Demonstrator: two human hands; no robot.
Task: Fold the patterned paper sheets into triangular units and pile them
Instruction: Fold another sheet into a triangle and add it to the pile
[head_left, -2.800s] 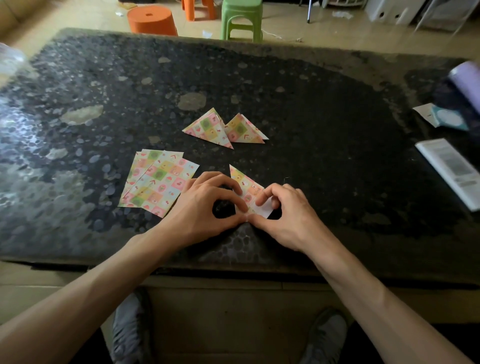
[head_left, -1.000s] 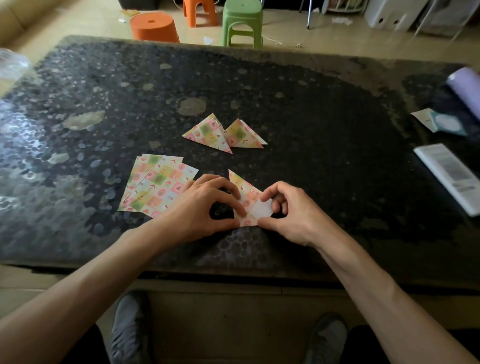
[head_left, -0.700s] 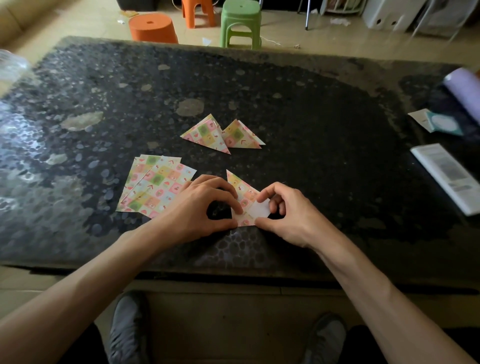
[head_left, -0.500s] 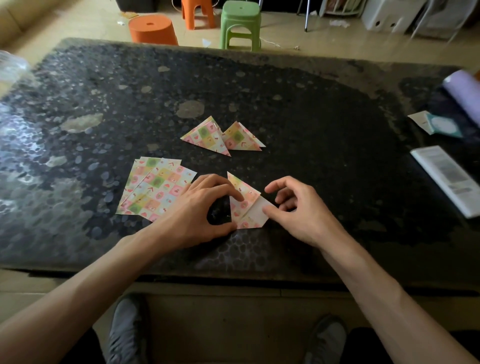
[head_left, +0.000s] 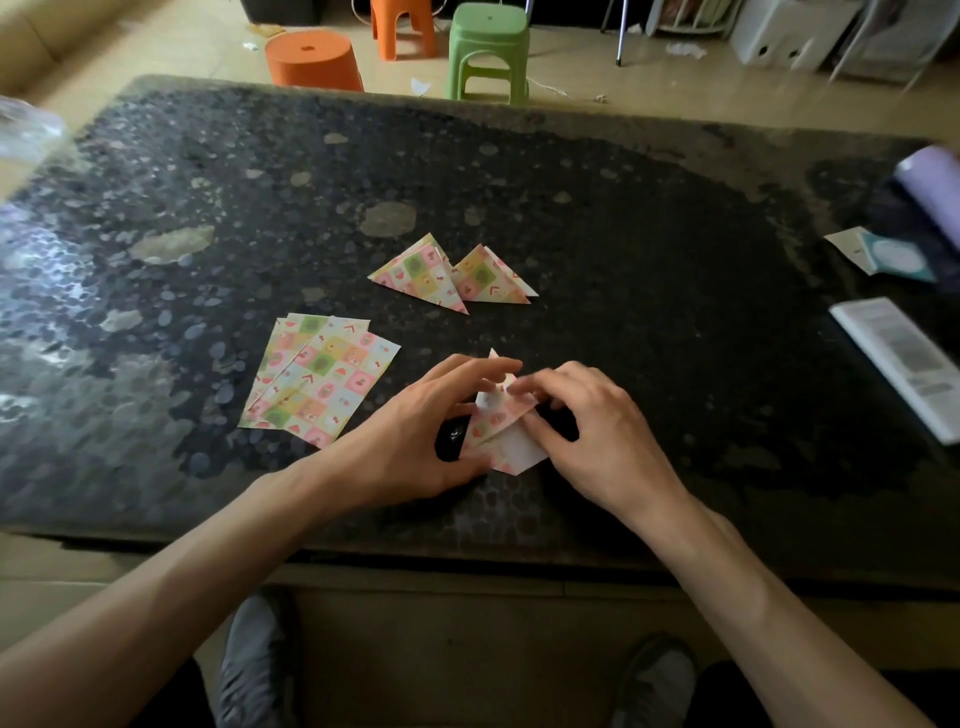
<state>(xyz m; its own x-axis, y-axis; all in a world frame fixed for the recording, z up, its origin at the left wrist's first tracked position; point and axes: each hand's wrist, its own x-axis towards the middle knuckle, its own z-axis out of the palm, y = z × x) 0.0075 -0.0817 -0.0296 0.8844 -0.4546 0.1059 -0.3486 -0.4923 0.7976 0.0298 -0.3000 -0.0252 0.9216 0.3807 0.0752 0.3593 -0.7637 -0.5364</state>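
item 1. half-folded unit (head_left: 498, 423): patterned paper with a white underside showing on the flap toward 5 o'clock. it lies on the table (head_left: 649, 234) near the 6 o'clock edge, between the two hands, its pointed tip toward 12 o'clock.

item 2. left hand (head_left: 410, 436): at 9 o'clock of the unit. the forefinger reaches across the tip and the thumb sits at the lower left corner. the paper lies in the span between the two, and the curled fingers are closed on it. whether the tip is lifted off the table cannot be told.

item 3. right hand (head_left: 602, 421): at 3 o'clock of the unit. its fingers (head_left: 540, 379) are bent, tips together on the upper patterned part, close against the left forefinger. the thumb lies along the edge of the white flap, so the grip is clamped on the paper.

item 4. flat sheets (head_left: 319, 379): a fanned, unfolded stack at 9 o'clock of the left hand, near it and untouched.

item 5. finished triangles (head_left: 421, 273): two, side by side, meeting at one corner, at 12 o'clock of the hands and apart from them.

item 6. sundries: white booklet (head_left: 904, 364) at the table's 3 o'clock edge. teal card (head_left: 891, 257) and lilac roll (head_left: 930, 182) toward 2 o'clock. orange stool (head_left: 311, 60) and green stool (head_left: 488, 49) on the floor past 12 o'clock. shoes (head_left: 249, 660) below the 6 o'clock edge.
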